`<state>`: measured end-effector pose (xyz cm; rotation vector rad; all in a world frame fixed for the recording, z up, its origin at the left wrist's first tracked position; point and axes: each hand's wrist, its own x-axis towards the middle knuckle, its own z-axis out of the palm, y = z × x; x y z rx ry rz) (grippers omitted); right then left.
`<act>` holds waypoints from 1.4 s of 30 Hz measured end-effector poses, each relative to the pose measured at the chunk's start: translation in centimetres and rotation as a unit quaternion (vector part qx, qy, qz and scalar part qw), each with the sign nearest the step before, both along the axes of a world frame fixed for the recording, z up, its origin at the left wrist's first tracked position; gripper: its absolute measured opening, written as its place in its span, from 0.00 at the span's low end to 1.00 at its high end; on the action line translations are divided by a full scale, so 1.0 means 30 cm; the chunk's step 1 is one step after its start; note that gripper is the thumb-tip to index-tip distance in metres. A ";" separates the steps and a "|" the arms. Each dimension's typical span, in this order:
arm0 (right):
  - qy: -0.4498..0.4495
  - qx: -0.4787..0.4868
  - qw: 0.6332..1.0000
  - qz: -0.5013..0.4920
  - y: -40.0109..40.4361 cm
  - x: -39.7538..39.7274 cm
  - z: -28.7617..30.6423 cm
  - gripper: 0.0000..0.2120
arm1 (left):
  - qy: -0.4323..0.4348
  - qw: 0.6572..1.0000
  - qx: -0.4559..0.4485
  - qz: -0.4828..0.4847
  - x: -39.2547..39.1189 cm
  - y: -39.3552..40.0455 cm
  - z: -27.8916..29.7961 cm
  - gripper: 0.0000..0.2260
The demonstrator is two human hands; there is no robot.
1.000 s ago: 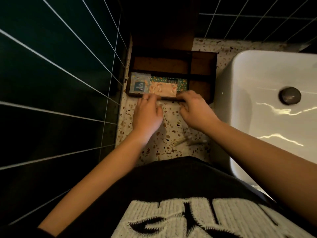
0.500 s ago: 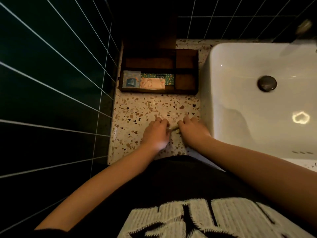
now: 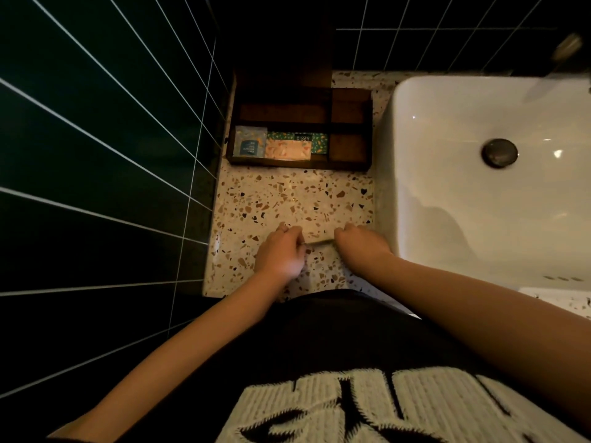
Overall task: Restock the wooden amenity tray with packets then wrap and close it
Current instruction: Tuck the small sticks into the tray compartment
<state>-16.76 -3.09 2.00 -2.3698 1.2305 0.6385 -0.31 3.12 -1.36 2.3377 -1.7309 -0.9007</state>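
Observation:
The dark wooden tray (image 3: 300,164) sits at the back of the terrazzo counter (image 3: 256,199), against the tiled wall. Its front left compartment holds a blue-grey packet (image 3: 250,146), a peach packet (image 3: 287,150) and a green patterned packet (image 3: 318,142); the other compartments look bare. Well in front of the tray, my left hand (image 3: 279,254) and my right hand (image 3: 361,244) rest close together near the counter's front edge. Each pinches one end of a thin pale strip (image 3: 318,240), apparently the near edge of a see-through sheet lying on the counter.
A white basin (image 3: 479,219) with a dark drain plug (image 3: 499,153) fills the right side, hard against the counter strip. Dark green tiled walls (image 3: 96,155) close off the left and back. A tap end (image 3: 567,46) shows at top right.
Both hands have drawn back from the tray's front edge to the near part of the counter. They now pinch the thin strip between them. The tray and packets stay put.

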 end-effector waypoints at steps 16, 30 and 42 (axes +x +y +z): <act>-0.286 0.027 0.923 -0.254 -0.332 0.066 0.202 0.09 | 0.203 0.950 -0.146 0.188 0.061 -0.235 0.198 0.03; -0.301 -0.016 0.918 -0.259 -0.627 0.189 0.146 0.07 | 0.164 0.956 -0.178 0.166 0.134 -0.606 0.148 0.03; -0.094 0.016 0.967 -0.236 -0.727 0.286 0.034 0.11 | 0.177 0.967 -0.112 0.146 0.111 -0.707 0.009 0.03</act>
